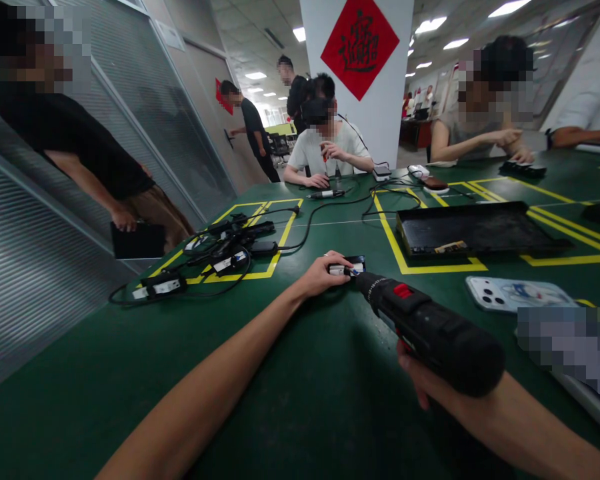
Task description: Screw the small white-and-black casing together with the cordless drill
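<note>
Head view: where are the two hands?

— Over the green table point(320, 407). The left hand point(330, 273) is partly closed, thumb and fingers round a small block point(339, 270) with white and dark parts.

— And the right hand point(423, 381)?

— Curled round the grip of a black drill point(433, 327); the drill's body hides most of the fingers. Its front end points at the block, and I can't tell whether the bit touches.

— Where exactly is the block?

— On or just above the table, beyond the drill, between the cable pile point(243, 243) and the black tray point(500, 230).

— What lies around?

— The cable pile, on the left, sits within yellow tape point(390, 233), a power strip point(165, 288) near it. In the tray is a small brown piece point(451, 247). A phone point(523, 292) lies to the right of the drill.

— Anyone across the table?

— A person in a white shirt point(300, 160), one hand raised with a red tool point(325, 155).
</note>
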Demonstrator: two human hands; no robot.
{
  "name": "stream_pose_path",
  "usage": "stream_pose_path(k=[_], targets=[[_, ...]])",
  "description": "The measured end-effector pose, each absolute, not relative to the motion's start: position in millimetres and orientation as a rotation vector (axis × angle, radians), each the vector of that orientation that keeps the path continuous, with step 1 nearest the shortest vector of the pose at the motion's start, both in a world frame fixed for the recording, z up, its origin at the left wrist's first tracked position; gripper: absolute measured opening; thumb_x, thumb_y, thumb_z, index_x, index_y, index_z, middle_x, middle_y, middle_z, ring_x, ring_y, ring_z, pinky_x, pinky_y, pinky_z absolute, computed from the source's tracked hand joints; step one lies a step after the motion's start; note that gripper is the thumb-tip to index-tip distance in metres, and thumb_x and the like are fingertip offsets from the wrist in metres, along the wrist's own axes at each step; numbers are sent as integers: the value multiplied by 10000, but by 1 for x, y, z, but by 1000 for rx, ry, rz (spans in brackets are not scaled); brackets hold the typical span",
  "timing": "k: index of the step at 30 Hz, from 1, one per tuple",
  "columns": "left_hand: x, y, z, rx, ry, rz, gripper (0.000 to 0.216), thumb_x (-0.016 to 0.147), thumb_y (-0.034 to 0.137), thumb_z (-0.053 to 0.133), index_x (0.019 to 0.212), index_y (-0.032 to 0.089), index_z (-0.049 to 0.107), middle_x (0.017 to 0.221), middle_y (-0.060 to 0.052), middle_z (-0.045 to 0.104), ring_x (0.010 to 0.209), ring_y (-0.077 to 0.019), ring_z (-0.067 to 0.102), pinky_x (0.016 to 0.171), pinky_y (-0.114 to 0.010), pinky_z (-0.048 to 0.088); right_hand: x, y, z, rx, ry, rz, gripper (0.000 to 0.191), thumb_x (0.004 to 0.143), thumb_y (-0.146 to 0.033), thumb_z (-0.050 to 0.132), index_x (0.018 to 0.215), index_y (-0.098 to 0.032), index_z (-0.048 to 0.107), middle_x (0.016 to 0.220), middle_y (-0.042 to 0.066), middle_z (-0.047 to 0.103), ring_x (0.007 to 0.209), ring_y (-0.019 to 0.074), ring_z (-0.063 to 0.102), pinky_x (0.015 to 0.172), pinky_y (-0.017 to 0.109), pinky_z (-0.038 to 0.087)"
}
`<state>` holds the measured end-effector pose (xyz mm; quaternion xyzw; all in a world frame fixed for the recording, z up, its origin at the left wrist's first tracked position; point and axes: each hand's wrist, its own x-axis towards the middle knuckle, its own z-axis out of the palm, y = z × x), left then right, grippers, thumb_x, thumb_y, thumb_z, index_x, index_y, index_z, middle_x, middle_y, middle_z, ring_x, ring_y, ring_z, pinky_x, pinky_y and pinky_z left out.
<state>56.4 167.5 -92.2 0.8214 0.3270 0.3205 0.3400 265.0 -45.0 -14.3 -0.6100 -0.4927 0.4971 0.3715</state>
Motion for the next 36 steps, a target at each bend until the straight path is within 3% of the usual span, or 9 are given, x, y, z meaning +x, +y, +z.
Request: stream_pose_path(k=[3,6,10,14,19,24,30,36], targets=[[57,168,-93,2132,859,831,300,688,227,685,982,175,667,1073,-69,535,1017,-179,515,937,-335,395,268,-47,-11,-1575,-1363,1302,676,730,-339,583,1342,-216,325,503,-79,540,498,142,551,486,215,499],[57,167,-92,2132,862,830,298,688,220,683,982,175,668,1077,-71,533,1012,-177,517,939,-338,396,270,-48,-9,-1593,-1439,1298,634,745,-303,579,1325,-208,340,541,-76,547,512,135,552,481,214,486],[58,167,-91,2134,861,828,297,688,216,683,982,175,670,1065,-72,540,1033,-184,507,962,-351,381,269,-47,-11,-1563,-1421,1222,307,751,-342,566,1023,-201,553,499,-71,528,452,128,522,461,238,469],[57,167,-91,2135,850,828,297,691,220,680,985,175,669,1064,-70,537,1028,-182,508,957,-354,383,268,-49,-11,-1502,-1392,1294,85,796,-293,557,852,-231,571,507,-72,541,504,121,558,508,222,484],[58,166,-90,2128,872,825,290,692,215,674,980,184,670,1067,-65,538,1008,-180,515,948,-356,388,269,-51,-9,-1591,-1365,1318,168,752,-319,603,876,-222,547,519,-68,552,518,131,555,486,223,477],[58,166,-90,2125,874,827,292,683,207,679,973,178,676,1066,-67,533,1020,-186,508,956,-371,382,266,-47,-12,-1536,-1279,1314,458,773,-317,560,1198,-204,432,491,-96,522,446,120,513,446,210,459],[57,167,-91,2141,848,837,295,687,216,683,979,178,675,1073,-73,536,1036,-183,504,966,-360,374,268,-47,-10,-1425,-1363,1366,82,797,-265,547,866,-223,548,567,-66,539,487,106,515,485,219,460],[56,168,-91,2128,861,815,300,695,226,680,992,181,672,1081,-77,545,1080,-193,492,982,-372,363,270,-49,-3,-1581,-1427,1326,153,776,-352,567,866,-236,527,557,-61,539,532,131,535,489,234,475]])
